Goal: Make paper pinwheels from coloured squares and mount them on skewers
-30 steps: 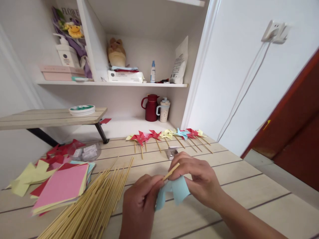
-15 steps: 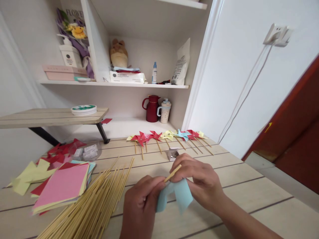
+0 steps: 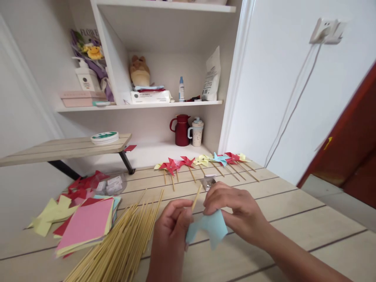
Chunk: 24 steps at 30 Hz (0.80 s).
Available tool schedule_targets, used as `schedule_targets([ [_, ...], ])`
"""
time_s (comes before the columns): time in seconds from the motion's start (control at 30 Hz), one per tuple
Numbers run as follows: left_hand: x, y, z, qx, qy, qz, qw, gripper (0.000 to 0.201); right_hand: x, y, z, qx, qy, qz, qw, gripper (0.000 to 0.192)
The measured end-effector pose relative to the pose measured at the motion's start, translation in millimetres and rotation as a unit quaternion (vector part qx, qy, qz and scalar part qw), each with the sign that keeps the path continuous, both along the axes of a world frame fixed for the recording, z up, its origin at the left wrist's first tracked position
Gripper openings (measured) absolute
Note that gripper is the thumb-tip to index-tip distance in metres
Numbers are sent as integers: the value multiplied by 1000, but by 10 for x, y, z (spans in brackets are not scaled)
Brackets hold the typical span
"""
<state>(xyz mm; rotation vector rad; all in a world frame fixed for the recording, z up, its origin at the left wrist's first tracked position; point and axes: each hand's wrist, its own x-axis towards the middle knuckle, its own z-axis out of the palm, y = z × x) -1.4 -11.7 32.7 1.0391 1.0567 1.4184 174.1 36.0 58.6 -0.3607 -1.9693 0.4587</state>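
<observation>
Left grip [image 3: 172, 219] pinching stick [image 3: 196, 197], right grip [image 3: 232, 207] pinching blue paper [image 3: 210, 229], bare table [image 3: 293, 203] rightward

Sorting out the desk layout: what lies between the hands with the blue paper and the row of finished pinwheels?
In the head view, a small shiny metal box sits on the table between the right hand and the pinwheels.

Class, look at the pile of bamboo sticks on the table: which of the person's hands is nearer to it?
Left. The left hand sits just beside the pile of bamboo sticks, pinching one stick. The right hand lies farther off, beyond the blue paper.
</observation>
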Motion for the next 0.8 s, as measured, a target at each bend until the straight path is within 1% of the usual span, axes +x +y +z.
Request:
schedule_targets([
  [0.1, -17, 18, -29, 3, 3, -3, 1000, 40, -18, -2, -13, -48, 21, 11, 999, 12],
  [0.17, -21, 21, -37, 7, 10, 2, 1000, 39, -34, -13, -15, -57, 39, 12, 998, 13],
  [0.33, -5, 22, -33, 17, 12, -7, 1000, 36, -43, -35, -6, -29, 57, 18, 998, 15],
  [0.5, 13, -9, 14, 44, 50, -14, 998, 33, -32, -58, 22, -13, 46, 12, 999, 15],
  [0.7, 17, -56, 43, 78, 101, -2, 992, 26, -28, -75, 46, -5, 54, -4, 999, 12],
  [0.8, 29, -71, 50, 82, 109, 5, 991, 26, -20, -61, 30, -1, 53, -1, 999, 13],
])
